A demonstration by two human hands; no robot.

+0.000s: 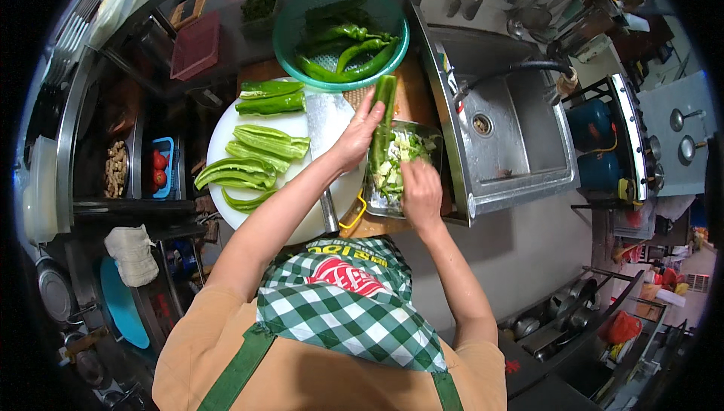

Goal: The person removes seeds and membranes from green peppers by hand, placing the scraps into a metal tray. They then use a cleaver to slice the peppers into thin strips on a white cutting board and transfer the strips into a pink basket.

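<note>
Green pepper gripped lengthwise in our left hand over metal tray; right hand closed, fingers in the pepper scraps; split peppers on white board

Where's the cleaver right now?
In the head view, the cleaver lies on the round white cutting board, at its right side, between the split green peppers and the metal scrap tray, partly under the left hand.
</note>
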